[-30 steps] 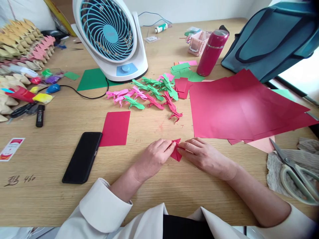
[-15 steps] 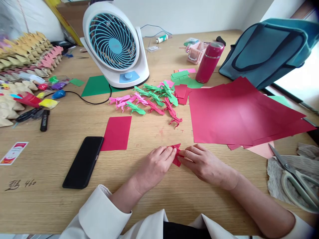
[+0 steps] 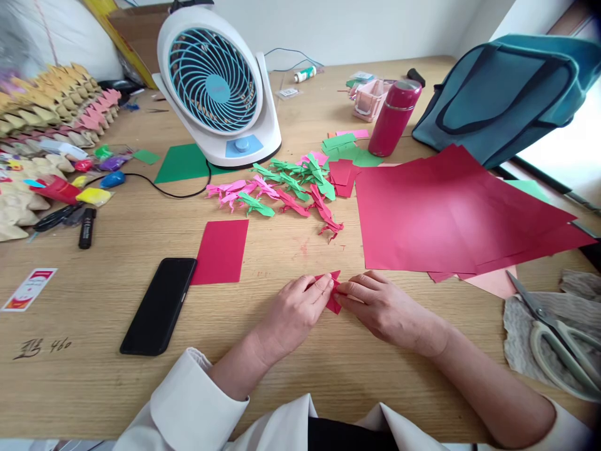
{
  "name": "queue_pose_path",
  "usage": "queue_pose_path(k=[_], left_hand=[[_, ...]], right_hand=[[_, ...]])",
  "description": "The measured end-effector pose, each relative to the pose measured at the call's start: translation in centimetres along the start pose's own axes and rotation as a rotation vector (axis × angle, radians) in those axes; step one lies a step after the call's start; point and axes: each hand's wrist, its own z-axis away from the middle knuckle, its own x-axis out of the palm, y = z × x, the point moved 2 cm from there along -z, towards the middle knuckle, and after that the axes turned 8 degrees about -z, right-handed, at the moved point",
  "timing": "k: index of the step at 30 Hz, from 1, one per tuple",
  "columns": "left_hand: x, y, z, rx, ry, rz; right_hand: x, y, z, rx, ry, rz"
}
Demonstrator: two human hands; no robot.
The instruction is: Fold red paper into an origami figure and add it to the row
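A small folded piece of red paper (image 3: 333,303) lies on the table between my hands, its pointed corners showing. My left hand (image 3: 297,307) presses on its left side with the fingers closed. From the right, my right hand (image 3: 382,307) pinches its edge, and the fingertips hide part of the folds. Beyond them lies a group of folded paper figures (image 3: 286,181) in green, pink and red. A red paper sheet (image 3: 220,250) rests to the left, partly beside a black phone (image 3: 158,307).
Large red sheets (image 3: 436,213) spread at the right, with scissors (image 3: 554,332) on a grey cloth near them. A fan (image 3: 216,88) stands at the back, a red flask (image 3: 395,119) and a teal bag (image 3: 498,100) at the back right. Left are a marker (image 3: 86,228) and clay packets (image 3: 94,196).
Both hands stay almost in place on the red paper, with only slight finger movement. The surroundings at the left shift a little in view.
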Motion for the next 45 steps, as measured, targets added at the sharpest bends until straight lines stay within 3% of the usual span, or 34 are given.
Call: queue_pose_path(k=[19, 32, 45], left_hand=[[0.00, 0.11, 0.03, -0.001, -0.021, -0.017], [-0.52, 0.17, 0.68, 0.045, -0.144, -0.066], [-0.01, 0.42, 0.85, 0.014, -0.165, -0.045]], right_hand=[[0.11, 0.43, 0.56, -0.022, -0.056, -0.018], [-0.18, 0.52, 0.54, -0.009, -0.068, -0.024], [-0.33, 0.28, 0.44, 0.002, -0.079, 0.019]])
